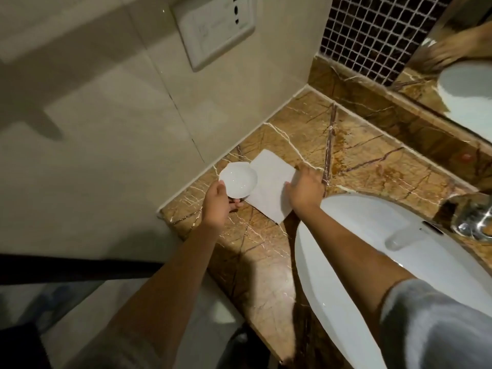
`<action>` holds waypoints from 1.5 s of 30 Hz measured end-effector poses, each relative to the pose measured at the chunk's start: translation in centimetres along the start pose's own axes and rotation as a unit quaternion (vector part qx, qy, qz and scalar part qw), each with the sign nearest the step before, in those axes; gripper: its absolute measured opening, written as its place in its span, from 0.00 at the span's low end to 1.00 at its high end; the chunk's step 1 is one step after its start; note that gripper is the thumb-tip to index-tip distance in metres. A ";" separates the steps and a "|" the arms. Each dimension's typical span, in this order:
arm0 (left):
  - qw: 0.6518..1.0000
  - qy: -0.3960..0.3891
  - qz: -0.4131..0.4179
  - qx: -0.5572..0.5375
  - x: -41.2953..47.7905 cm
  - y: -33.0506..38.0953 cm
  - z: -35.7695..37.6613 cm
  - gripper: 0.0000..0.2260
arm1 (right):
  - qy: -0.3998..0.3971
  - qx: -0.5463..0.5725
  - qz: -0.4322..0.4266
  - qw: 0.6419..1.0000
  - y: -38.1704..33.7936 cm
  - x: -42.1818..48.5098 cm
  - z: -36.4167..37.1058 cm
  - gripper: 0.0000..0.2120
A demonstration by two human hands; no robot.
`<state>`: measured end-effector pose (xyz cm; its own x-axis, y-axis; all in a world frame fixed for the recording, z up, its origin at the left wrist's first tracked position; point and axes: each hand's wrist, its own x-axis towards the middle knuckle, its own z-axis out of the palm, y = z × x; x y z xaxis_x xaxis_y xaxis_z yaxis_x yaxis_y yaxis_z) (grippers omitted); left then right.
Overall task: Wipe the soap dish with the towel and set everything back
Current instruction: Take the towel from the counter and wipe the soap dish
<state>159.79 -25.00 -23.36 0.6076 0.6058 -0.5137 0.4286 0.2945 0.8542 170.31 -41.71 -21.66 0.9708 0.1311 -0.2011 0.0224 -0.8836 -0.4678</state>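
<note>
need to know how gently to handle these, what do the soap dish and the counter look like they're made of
Soap dish: probably glazed ceramic, glossy white with small highlights; plastic can't be ruled out. Counter: looks like polished marble or similar stone, brown with pale and dark veins and a slight sheen.

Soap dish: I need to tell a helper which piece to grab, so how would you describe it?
Find the brown veined marble counter left of the white basin. Near its wall corner, the left hand holds a small white round glossy soap dish. Unlike the flat square white towel beside it, it is a shallow bowl.
</note>
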 end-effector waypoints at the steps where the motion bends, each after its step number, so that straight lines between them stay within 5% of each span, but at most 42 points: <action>1: 1.000 0.005 0.001 -0.001 0.1 0.1 -0.4 0.16 | -0.003 -0.005 0.001 1.000 -0.1 0.1 0.0 0.23; 5: 0.999 0.016 0.007 -0.036 0.2 0.2 -1.7 0.17 | 0.000 0.027 -0.005 1.000 -1.4 0.2 -0.5 0.18; 10: 0.992 0.029 0.026 -0.117 0.2 1.2 -3.0 0.12 | -0.004 -0.017 -0.188 0.982 -2.0 -3.3 -0.4 0.13; 15: 0.994 0.029 0.023 -0.107 0.1 1.7 -3.6 0.09 | -0.052 -0.144 -0.280 0.948 -0.7 -6.1 0.7 0.13; 22: 0.999 0.013 0.020 -0.046 -0.4 0.1 -3.7 0.14 | 0.008 -0.118 -0.296 0.948 -1.7 -5.7 1.3 0.17; 26: 0.999 0.007 0.013 -0.032 -1.1 -0.1 -3.5 0.10 | -0.096 -0.176 -0.259 0.945 -3.0 -5.0 2.6 0.32; 33: 1.000 0.004 0.011 -0.027 -1.9 0.0 -3.2 0.14 | -0.090 -0.226 -0.233 0.942 -3.9 -5.5 3.5 0.33; 41: 0.995 -0.065 0.022 -0.069 -3.9 0.8 0.8 0.16 | 0.006 0.086 -0.074 0.994 1.9 -6.4 -1.1 0.20; 45: 0.991 -0.110 0.008 -0.070 -5.9 1.4 5.4 0.12 | 0.063 0.378 0.098 0.918 6.3 -7.1 -6.0 0.15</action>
<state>160.44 -32.13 -19.54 0.7508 0.4401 -0.4925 0.3301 0.3959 0.8569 165.02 -50.86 -18.05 0.9594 -0.0917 -0.2667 -0.2821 -0.3129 -0.9069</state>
